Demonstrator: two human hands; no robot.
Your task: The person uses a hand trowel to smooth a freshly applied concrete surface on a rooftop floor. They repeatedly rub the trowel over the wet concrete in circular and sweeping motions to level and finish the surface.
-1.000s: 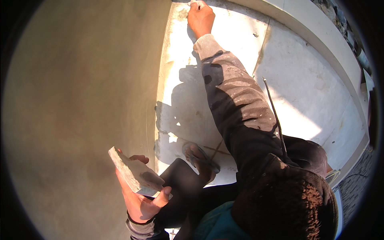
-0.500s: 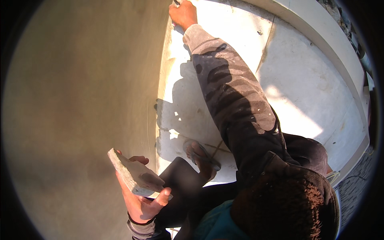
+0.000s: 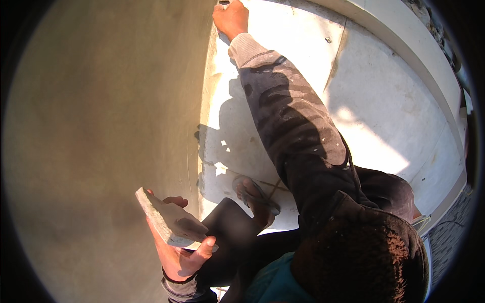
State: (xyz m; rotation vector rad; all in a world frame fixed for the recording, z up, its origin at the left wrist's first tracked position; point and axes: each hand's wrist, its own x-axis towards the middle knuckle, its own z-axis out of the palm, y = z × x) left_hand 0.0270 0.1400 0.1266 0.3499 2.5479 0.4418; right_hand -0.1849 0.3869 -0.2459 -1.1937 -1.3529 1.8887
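My left hand (image 3: 179, 260), at the lower left, grips a pale, flat slab (image 3: 166, 217) with rough edges, fingers along its far side and thumb on the near side. My right hand (image 3: 231, 17) is stretched out to the top of the view, fingers closed on something small that I cannot make out, at the seam where the smooth beige surface (image 3: 101, 126) meets the white tiles (image 3: 379, 86). My dark, dusty sleeve (image 3: 288, 116) crosses over the tiles.
A sandaled foot (image 3: 255, 197) rests on the tiles beside my dark-clad knee (image 3: 222, 217). A pale raised border (image 3: 432, 83) curves along the right, with rubble (image 3: 424, 15) beyond it. Sunlight and shadow cross the tiles.
My right hand and sleeve have shifted left onto the seam since a second ago, with little movement in the last half second. My left hand holds the slab in nearly the same place.
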